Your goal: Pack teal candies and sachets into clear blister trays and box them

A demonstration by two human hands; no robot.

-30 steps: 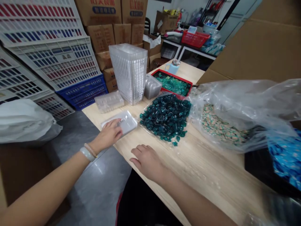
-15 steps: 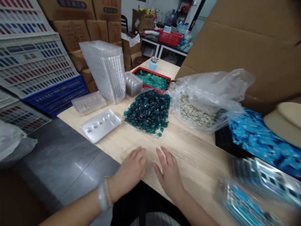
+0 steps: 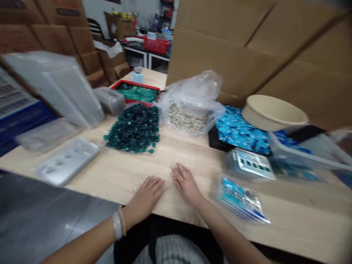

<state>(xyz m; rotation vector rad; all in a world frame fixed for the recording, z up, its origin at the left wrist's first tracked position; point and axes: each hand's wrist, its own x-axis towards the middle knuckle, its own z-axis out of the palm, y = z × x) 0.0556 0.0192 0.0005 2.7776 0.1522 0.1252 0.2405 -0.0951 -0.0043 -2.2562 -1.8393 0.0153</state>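
Both hands rest on the pale wooden table [image 3: 176,205] near its front edge, palms down. My left hand [image 3: 145,194] lies flat with its fingers stretched out and nothing in it. A short gap to the right, my right hand [image 3: 187,183] also lies flat, fingers extended, holding nothing. Beyond them is a heap of dark teal translucent pieces [image 3: 134,126] on a clear plastic sheet. To the left, a blurred clear plastic tray [image 3: 68,159] with a row of hollows lies at the table edge. Shiny blue packets [image 3: 242,200] lie right of my right hand.
Behind the heap stand a red-rimmed tray [image 3: 137,91] of green pieces and a clear bag [image 3: 189,110] of small patterned pieces. At right are a black tray [image 3: 220,141] of blue packets, a cream basin [image 3: 275,112] and a clear bin [image 3: 310,154]. Stacked clear trays [image 3: 60,88] stand left.
The view has swung to the right, bringing the cream basin and clear bin into sight. My right hand has turned leftward, fingers closer together; both hands stay on the table.
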